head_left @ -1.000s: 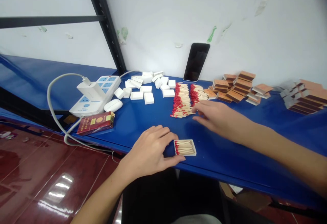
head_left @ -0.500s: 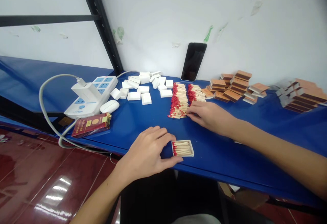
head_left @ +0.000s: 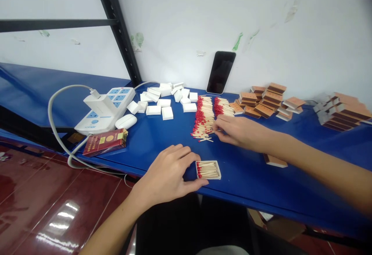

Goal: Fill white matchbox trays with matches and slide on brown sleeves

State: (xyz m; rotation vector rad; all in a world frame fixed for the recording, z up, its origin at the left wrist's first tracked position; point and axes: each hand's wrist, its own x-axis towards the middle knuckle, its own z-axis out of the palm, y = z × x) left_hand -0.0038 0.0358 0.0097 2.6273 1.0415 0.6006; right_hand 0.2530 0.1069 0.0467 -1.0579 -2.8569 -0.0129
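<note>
A small white matchbox tray filled with red-headed matches lies near the table's front edge. My left hand grips it from the left, thumb at the near side and index finger at the far side. Beyond it, two rows of loose matches are laid out, a longer left row and a right row. My right hand is pinched at the stick ends of the left row; what its fingertips hold is hidden. A few stray matches lie crosswise at the row's near end.
Several white trays lie at the back left, beside a power strip, a white case and a dark red pack. A phone leans on the wall. Orange matchboxes are piled right; one lies under my right forearm.
My right hand has shifted very slightly, and a few matches at the near end of the left row now lie crossed and looser. My left hand keeps its hold on the tray.
</note>
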